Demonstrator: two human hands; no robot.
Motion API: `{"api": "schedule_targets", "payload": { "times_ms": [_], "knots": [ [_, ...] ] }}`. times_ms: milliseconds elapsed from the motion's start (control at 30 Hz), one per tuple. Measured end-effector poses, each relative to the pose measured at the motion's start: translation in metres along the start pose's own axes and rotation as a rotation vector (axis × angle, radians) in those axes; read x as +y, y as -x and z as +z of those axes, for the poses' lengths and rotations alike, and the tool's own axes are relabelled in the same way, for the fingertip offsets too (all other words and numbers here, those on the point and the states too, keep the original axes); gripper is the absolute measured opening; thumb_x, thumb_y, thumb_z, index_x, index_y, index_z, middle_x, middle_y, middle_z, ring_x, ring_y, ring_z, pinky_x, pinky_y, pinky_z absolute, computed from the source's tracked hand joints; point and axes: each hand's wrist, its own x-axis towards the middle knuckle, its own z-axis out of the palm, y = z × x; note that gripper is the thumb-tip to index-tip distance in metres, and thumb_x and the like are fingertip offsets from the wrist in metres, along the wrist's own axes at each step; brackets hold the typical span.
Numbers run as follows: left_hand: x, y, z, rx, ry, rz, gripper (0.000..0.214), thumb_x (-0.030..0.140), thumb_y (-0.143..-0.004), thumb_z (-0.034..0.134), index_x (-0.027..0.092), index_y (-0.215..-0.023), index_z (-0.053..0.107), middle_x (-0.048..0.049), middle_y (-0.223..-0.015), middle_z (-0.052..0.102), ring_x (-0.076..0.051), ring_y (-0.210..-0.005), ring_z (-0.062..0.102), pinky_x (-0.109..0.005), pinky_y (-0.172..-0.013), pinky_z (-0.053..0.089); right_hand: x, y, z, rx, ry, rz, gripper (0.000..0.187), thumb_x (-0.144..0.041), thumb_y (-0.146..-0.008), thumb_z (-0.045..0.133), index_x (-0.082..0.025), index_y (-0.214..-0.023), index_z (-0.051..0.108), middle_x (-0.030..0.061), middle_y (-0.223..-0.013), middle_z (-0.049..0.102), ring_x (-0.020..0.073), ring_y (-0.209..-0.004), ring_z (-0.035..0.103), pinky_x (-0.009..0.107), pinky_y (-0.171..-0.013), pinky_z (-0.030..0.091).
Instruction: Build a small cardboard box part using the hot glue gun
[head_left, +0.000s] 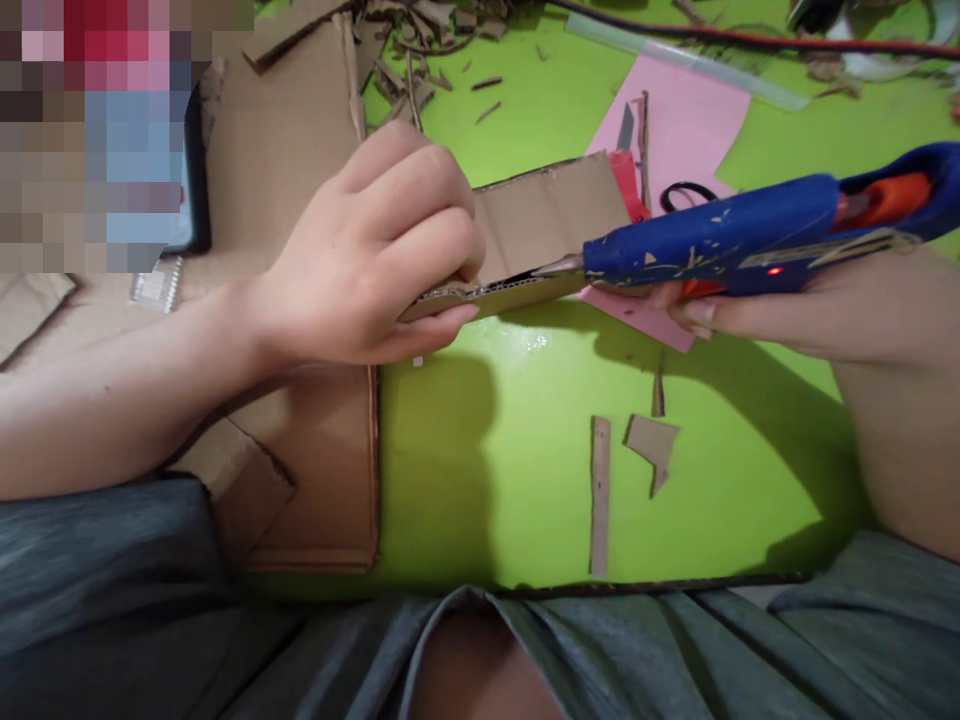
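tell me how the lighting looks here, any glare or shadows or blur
In the head view, a dark shadow falls below the left hand on the green surface, a small glare spot shines on that surface, and a pixelated patch covers the top-left corner.

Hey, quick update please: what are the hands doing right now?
Left hand gripping folded cardboard strip. Right hand holding blue glue gun, nozzle at strip's edge. Pink paper lying beneath.
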Motion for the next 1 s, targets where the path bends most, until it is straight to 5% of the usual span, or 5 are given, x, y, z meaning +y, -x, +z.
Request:
{"api": "schedule_targets", "payload": {
  "times_ms": [167, 333, 600, 833, 1000],
  "knots": [
    [0.005, -0.001, 0.001, 0.023, 0.021, -0.028, 0.016, 0.04, -0.113, 0.066, 0.028, -0.119, 0.058, -0.01, -0.117, 0.073, -0.032, -0.105, 0.073, -0.05, -0.096, 0.064, -0.004, -0.008, 0.0, -0.099, 0.019, 0.011, 0.026, -0.053, -0.071, 0.081, -0.027, -0.074, 0.076, 0.0017, -0.07, 0.074, 0.0338, -0.085, 0.086, 0.053, -0.08, 0.078],
    [0.006, 0.0, 0.002, 0.014, 0.067, -0.062, 0.016, 0.042, -0.113, 0.067, 0.03, -0.119, 0.06, -0.01, -0.12, 0.074, -0.034, -0.109, 0.076, -0.052, -0.1, 0.062, 0.001, -0.005, 0.003, -0.073, 0.02, 0.023, 0.025, -0.052, -0.074, 0.085, -0.027, -0.08, 0.081, 0.004, -0.09, 0.087, 0.0348, -0.093, 0.088, 0.063, -0.106, 0.076],
    [0.002, 0.0, 0.003, 0.013, 0.055, -0.034, 0.02, 0.047, -0.117, 0.063, 0.027, -0.121, 0.059, -0.008, -0.122, 0.072, -0.029, -0.113, 0.076, -0.047, -0.103, 0.062, 0.001, -0.007, 0.014, -0.112, -0.048, -0.058, 0.015, -0.041, -0.073, 0.078, -0.03, -0.083, 0.082, -0.0002, -0.086, 0.081, 0.0306, -0.09, 0.085, 0.055, -0.092, 0.076],
    [0.002, 0.002, 0.003, -0.017, 0.09, -0.079, 0.017, 0.046, -0.115, 0.063, 0.029, -0.119, 0.063, -0.0089, -0.123, 0.074, -0.033, -0.113, 0.078, -0.056, -0.102, 0.067, 0.003, 0.007, -0.004, 0.0, 0.014, 0.0, 0.027, -0.057, -0.077, 0.094, -0.031, -0.08, 0.086, 0.0006, -0.086, 0.084, 0.0362, -0.093, 0.089, 0.069, -0.101, 0.079],
    [0.002, 0.004, 0.002, -0.038, 0.097, -0.113, 0.017, 0.047, -0.111, 0.068, 0.033, -0.119, 0.062, -0.0076, -0.124, 0.074, -0.033, -0.116, 0.077, -0.055, -0.107, 0.067, 0.018, 0.021, -0.02, 0.226, 0.142, 0.041, 0.047, -0.08, -0.072, 0.1, -0.039, -0.092, 0.091, -0.0085, -0.128, 0.093, 0.052, -0.15, 0.075, 0.075, -0.123, 0.065]
  ]
}}
